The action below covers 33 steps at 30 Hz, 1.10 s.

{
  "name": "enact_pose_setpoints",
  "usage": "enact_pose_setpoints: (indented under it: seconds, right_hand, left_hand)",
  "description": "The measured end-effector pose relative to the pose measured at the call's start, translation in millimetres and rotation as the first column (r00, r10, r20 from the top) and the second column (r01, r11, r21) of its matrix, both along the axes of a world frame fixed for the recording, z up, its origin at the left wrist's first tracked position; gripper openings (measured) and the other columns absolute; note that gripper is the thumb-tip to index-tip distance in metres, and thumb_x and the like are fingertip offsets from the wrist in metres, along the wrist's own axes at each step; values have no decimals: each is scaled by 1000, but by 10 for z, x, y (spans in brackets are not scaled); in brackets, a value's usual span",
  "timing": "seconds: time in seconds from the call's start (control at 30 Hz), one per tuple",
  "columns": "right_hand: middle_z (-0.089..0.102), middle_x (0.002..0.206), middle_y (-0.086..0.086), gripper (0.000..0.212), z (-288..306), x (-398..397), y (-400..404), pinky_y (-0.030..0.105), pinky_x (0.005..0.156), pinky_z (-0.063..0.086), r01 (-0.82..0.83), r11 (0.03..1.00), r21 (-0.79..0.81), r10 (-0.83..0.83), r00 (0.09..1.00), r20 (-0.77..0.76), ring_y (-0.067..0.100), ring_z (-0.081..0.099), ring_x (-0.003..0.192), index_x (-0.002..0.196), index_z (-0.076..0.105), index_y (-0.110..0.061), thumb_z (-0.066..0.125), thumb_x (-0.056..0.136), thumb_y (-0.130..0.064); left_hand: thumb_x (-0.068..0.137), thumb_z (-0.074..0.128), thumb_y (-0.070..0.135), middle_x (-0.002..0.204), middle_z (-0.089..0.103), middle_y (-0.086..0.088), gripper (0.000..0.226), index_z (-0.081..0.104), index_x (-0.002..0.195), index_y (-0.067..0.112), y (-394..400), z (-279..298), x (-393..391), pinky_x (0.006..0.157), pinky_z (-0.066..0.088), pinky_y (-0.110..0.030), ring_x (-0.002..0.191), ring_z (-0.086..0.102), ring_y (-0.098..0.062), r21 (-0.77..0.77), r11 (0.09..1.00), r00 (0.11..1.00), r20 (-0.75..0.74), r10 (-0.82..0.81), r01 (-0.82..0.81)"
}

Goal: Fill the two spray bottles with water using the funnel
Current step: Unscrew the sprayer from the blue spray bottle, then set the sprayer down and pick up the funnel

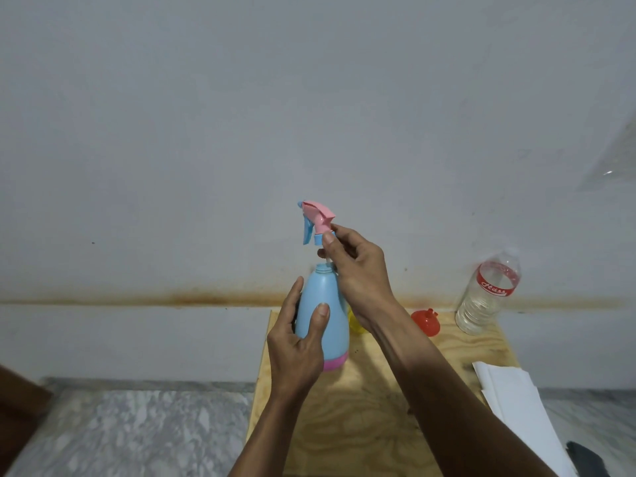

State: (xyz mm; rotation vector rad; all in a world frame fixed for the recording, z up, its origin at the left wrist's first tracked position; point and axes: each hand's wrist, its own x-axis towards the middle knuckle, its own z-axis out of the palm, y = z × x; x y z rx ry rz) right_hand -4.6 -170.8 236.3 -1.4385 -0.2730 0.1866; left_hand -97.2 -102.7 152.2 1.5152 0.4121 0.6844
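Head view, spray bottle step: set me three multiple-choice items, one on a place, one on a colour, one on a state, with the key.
1. Where does the red funnel lie?
A. on the wooden table, left of the water bottle
B. in the neck of the blue bottle
C. on the floor

2. What colour is the base of the blue bottle?
A. green
B. pink
C. black

3. How is the spray head?
A. screwed down tight
B. lying on the table
C. lifted off the neck by the right hand

Key: 1 A, the funnel rests on the wood beside the water bottle. 2 B, a pink band shows under the left hand. 3 C, a gap shows between head and neck.
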Motion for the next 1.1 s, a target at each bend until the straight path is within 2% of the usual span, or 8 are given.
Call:
enact_pose_setpoints:
  seconds: [0.2, 0.33, 0.5, 0.63, 0.8, 0.9, 0.97, 1.1]
  right_hand:
    - [75, 105, 7, 24, 122, -39, 4, 33, 84, 57, -24, 996, 92, 25, 1000, -8, 15, 71, 84, 119, 62, -15, 65, 96, -21]
    - [76, 102, -1, 19, 159, -25, 36, 34, 88, 55, 18, 990, 140, -13, 999, -38, 12, 71, 84, 116, 63, -24, 63, 98, -21]
    - [74, 94, -7, 26, 201, 36, 33, 30, 79, 54, 152, 946, 286, -132, 987, -88, 11, 69, 84, 124, 62, -8, 60, 100, -18]
    - [74, 99, -9, 29, 219, 115, -168, 28, 75, 53, 278, 909, 311, -279, 959, -41, 10, 66, 86, 126, 60, -7, 59, 100, -21]
    - [72, 89, -7, 11, -222, 130, -441, 34, 77, 53, 352, 913, 205, -355, 935, -24, 12, 67, 82, 109, 62, -21, 61, 99, -18]
    - [71, 88, -4, 21, -658, 100, -568, 31, 73, 53, 380, 920, 92, -378, 925, -43, 10, 66, 80, 118, 61, -10, 61, 99, -16]
    - [71, 87, -2, 22, -991, 85, -639, 32, 71, 55, 401, 916, -26, -402, 915, -39, 9, 66, 78, 118, 62, -10, 64, 97, -16]
    - [73, 97, -3, 26, -1699, 9, -713, 33, 74, 56, 349, 854, -387, -368, 929, 28, 7, 67, 80, 117, 67, -17, 70, 93, -27]
  left_hand:
    - [77, 61, 61, 138, 58, 10, 80, 47, 147, 26, 64, -97, -49, 74, 57, -18, 112, 63, 1, 48, 996, 997, -35, -70, 71]
    - [81, 60, 60, 131, 61, 7, 71, 50, 143, 28, 180, -222, -66, 85, 60, -39, 112, 64, -10, 102, 988, 990, -88, -109, 118]
    - [86, 57, 60, 127, 63, 4, 63, 53, 139, 26, 269, -401, -97, 87, 57, -46, 111, 64, -15, 161, 978, 986, -122, -113, 132]
    - [85, 57, 59, 131, 62, 5, 66, 51, 141, 26, 349, -551, -120, 89, 58, -44, 115, 62, -13, 148, 982, 984, -152, -96, 119]
    - [84, 56, 60, 125, 63, 7, 54, 55, 131, 34, 426, -732, -139, 86, 57, -39, 112, 63, -13, 125, 987, 978, -192, -77, 102]
    - [82, 56, 60, 122, 64, 10, 45, 51, 124, 44, 426, -822, -152, 76, 54, -21, 104, 63, -2, 77, 992, 976, -202, -86, 103]
    - [82, 57, 61, 124, 63, 10, 53, 50, 130, 38, 404, -900, -154, 73, 52, -16, 103, 63, 2, 76, 991, 971, -221, -95, 115]
    - [77, 63, 62, 138, 57, 4, 86, 36, 151, 27, 356, -1198, -176, 81, 57, -26, 115, 63, -12, 42, 988, 942, -311, -125, 146]
